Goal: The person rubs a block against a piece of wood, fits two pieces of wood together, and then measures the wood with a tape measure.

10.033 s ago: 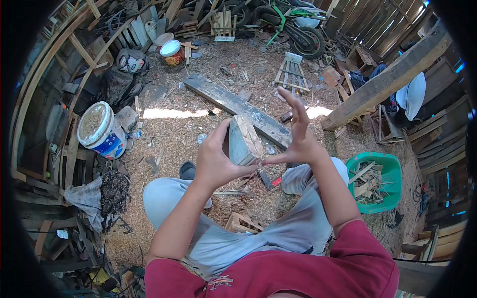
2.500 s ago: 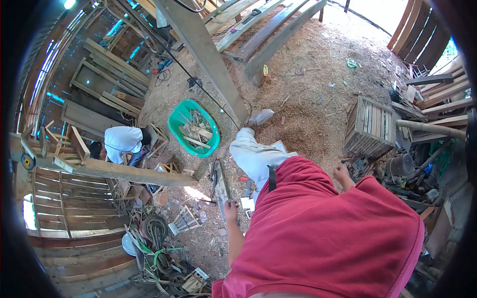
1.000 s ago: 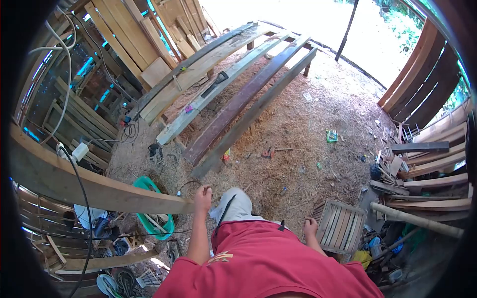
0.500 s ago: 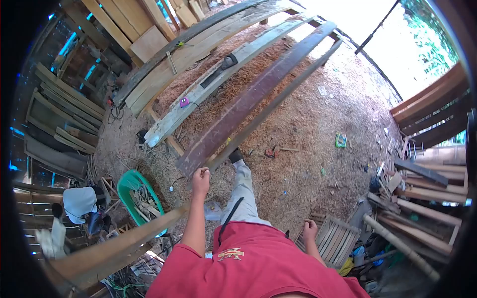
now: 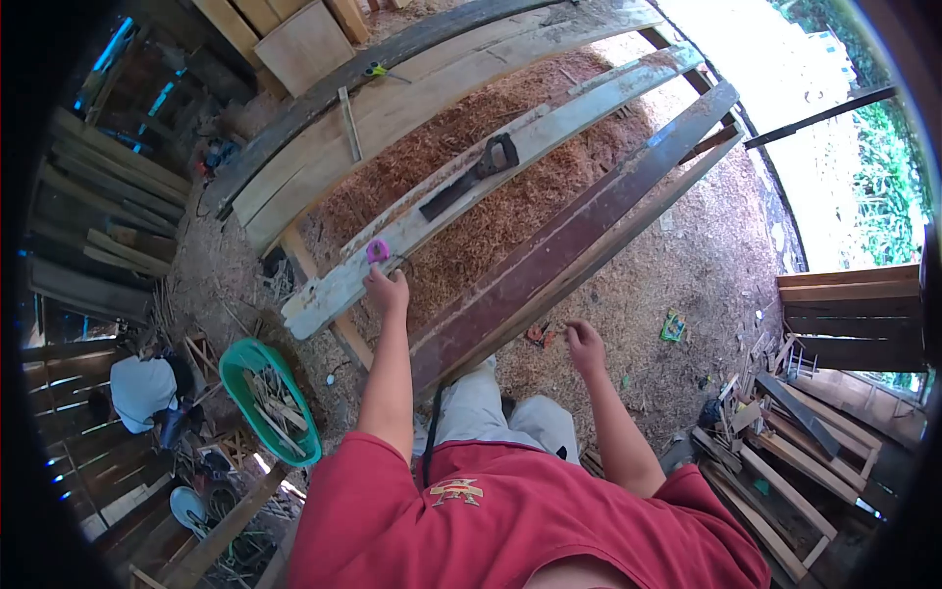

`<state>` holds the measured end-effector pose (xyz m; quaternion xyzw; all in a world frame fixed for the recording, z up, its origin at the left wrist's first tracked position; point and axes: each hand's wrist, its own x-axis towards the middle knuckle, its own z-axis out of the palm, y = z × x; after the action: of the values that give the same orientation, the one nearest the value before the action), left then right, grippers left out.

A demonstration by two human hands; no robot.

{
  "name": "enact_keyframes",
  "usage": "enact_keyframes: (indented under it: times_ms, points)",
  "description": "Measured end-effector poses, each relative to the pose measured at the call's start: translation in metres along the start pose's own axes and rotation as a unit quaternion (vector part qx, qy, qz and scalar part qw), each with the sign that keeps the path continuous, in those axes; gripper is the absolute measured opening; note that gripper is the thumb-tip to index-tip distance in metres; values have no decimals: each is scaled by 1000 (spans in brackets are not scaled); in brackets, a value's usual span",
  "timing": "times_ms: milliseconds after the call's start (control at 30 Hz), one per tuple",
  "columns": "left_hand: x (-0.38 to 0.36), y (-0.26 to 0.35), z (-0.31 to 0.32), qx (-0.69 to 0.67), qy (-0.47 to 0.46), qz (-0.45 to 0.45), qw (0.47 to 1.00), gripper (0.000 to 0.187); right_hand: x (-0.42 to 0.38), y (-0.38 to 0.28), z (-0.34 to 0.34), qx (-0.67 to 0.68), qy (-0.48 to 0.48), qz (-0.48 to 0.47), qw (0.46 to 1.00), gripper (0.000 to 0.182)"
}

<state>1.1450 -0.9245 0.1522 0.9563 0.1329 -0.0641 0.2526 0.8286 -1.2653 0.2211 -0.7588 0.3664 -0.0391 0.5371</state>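
My left hand (image 5: 386,290) reaches over the pale, weathered plank (image 5: 432,222), its fingertips at a pink tape measure (image 5: 377,251) lying there. The fingers are partly hidden, so a grip cannot be made out. My right hand (image 5: 586,346), loosely curled, hangs above the shavings-covered floor near the reddish-brown beam (image 5: 564,243); whether it holds anything is too small to tell. Farther along the pale plank lies a handsaw with a dark handle (image 5: 501,152). Beyond it a narrow wood strip (image 5: 349,124) and a yellow-green tool (image 5: 375,70) rest on wide boards (image 5: 422,101).
A green tub (image 5: 306,447) with wood scraps stands at the lower left. Stacked timber (image 5: 795,456) lies at the right. Cross supports (image 5: 350,340) run beneath the planks. A small green packet (image 5: 672,327) lies on the floor.
My left hand has moved forward from the near end of the reddish-brown beam to the tape measure. My right hand has risen and moved forward. The view has shifted closer to the planks.
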Motion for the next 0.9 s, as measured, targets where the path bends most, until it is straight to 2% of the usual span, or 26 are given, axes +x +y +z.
enact_keyframes:
  times_ms: [100, 200, 300, 400, 433, 533, 633, 700, 800, 833, 900]
  points:
    - [26, 37, -7, 47, 3, -56, 997, 88, 51, -43, 28, 12, -33, -27, 999, 14]
    - [33, 69, -27, 83, -23, -59, 995, 86, 85, -73, 55, -25, -71, -48, 996, 18]
    - [46, 63, -9, 145, -40, -50, 987, 81, 124, -88, 77, -44, -90, -97, 990, 18]
    - [55, 50, -2, 158, -73, -55, 983, 74, 192, -112, 91, -206, -65, -256, 942, 21]
    - [56, 49, -3, 154, -75, -52, 984, 73, 210, -127, 92, -245, -91, -219, 940, 26]
    - [66, 43, -4, 146, -91, -53, 984, 68, 273, -147, 107, -342, -101, -219, 908, 34]
    - [76, 37, -4, 138, -100, -66, 983, 64, 336, -156, 127, -405, -103, -288, 862, 50]
    - [70, 35, -5, 137, -90, -91, 982, 58, 370, -162, 134, -441, -100, -328, 829, 54]
    - [45, 39, 0, 56, -39, -182, 981, 51, 401, -164, 146, -481, -132, -345, 795, 55]
    - [35, 47, -2, -78, -41, -231, 969, 45, 412, -167, 152, -491, -146, -344, 786, 55]
    - [2, 70, 2, -343, -37, -300, 889, 36, 419, -166, 155, -474, -142, -378, 783, 53]
